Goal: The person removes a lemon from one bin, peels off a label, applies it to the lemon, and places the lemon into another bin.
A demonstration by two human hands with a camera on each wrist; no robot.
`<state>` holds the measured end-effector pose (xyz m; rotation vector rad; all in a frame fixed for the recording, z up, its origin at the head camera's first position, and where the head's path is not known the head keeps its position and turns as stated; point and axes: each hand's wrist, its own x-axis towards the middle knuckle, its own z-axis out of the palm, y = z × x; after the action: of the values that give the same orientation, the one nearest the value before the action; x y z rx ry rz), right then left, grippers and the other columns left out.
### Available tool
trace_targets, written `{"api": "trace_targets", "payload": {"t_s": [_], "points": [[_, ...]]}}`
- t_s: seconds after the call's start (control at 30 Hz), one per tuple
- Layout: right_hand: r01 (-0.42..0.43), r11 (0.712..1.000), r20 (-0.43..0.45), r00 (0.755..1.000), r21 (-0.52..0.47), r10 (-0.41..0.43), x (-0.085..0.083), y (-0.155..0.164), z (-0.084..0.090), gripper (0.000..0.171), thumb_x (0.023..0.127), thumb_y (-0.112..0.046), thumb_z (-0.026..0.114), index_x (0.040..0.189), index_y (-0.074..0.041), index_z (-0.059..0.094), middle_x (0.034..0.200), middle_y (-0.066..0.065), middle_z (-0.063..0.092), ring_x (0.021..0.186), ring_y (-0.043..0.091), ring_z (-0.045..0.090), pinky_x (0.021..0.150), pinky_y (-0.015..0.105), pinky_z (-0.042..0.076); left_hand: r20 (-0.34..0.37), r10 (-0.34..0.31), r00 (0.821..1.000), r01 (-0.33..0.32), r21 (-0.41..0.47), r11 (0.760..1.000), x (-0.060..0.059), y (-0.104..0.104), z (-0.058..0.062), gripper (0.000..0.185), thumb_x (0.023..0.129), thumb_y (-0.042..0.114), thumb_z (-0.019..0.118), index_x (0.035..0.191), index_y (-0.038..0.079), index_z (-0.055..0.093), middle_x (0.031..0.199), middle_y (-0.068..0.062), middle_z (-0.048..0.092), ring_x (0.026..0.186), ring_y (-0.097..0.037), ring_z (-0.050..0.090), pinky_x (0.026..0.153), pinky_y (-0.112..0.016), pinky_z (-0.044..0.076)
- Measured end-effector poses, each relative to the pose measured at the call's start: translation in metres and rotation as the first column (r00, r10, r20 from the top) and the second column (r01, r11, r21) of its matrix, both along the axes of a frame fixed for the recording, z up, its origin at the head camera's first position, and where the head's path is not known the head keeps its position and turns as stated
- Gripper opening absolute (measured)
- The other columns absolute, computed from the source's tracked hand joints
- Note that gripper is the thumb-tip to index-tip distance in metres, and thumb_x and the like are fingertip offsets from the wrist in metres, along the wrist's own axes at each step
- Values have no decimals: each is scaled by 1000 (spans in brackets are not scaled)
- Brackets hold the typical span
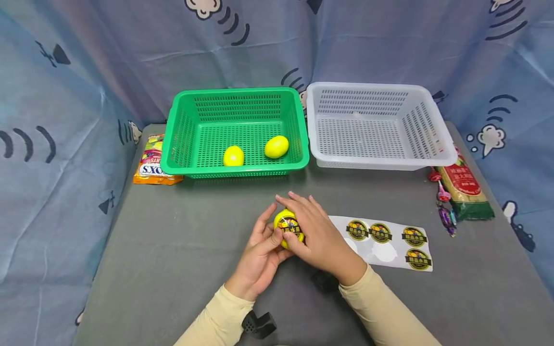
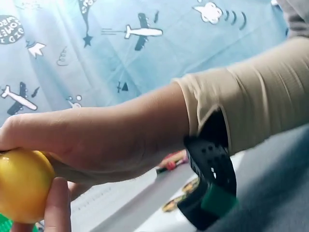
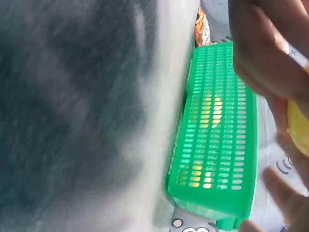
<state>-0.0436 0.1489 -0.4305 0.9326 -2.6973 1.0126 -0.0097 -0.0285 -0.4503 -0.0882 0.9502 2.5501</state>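
From where I stood, a person held a lemon [image 2: 25,186] in both hands above the grey table [image 1: 203,221], in front of the green basket [image 1: 259,169]. The left hand [image 1: 261,252] was curled round its left side; the right hand [image 1: 318,235] gripped the other side, thumb on the front and fingers reaching over the top. A round sticker [image 1: 289,225] sat on the fruit, close by both thumbs. Just beside the right hand, a white sheet [image 1: 396,245] carried four matching stickers in view. Two more lemons [image 1: 276,147] lay apart inside the green basket, and a white basket [image 1: 381,164] stood just beside it. A snack bag [image 1: 151,161] lay at the far left; wrapped candies [image 1: 446,218] and a green-ended bag [image 1: 465,187] lay at the right.
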Motion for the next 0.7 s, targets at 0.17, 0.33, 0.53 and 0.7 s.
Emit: {"api": "trace_targets", "payload": {"t_s": [0.17,0.33,0.53,0.7], "points": [[4,1000,35,999,12,-4,5,4,0,82,110,-60,41,166,-3,28,164,13,43,150,37,38,118,69,26,-21,6,1000,-8,-79,997,1,-5,-4,75,109,14,61,170,19,17,144,-9,49,119,-21,63,92,-33,56],[-24,997,-48,999,-79,20,12,-4,-3,50,115,-37,44,156,-9,51,162,10,45,146,34,43,117,63,31,-110,-6,994,-8,-128,992,-1,-6,-8,80,109,20,61,170,24,11,151,-12,44,117,-19,65,95,-33,56],[43,998,-80,996,-48,-47,11,-9,-12,40,113,-40,46,140,-16,64,154,2,55,141,27,51,115,72,28,-113,-5,994,-9,-124,992,0,-6,-9,88,103,26,69,169,16,10,136,-8,50,109,-17,66,89,-32,57],[85,996,4,996,17,-85,9,0,-13,64,104,-51,52,155,-12,51,156,3,54,146,30,45,119,71,22,-107,-26,994,9,-152,988,1,-5,-10,78,107,22,65,168,17,17,132,-8,51,109,-19,65,89,-31,57]]}}
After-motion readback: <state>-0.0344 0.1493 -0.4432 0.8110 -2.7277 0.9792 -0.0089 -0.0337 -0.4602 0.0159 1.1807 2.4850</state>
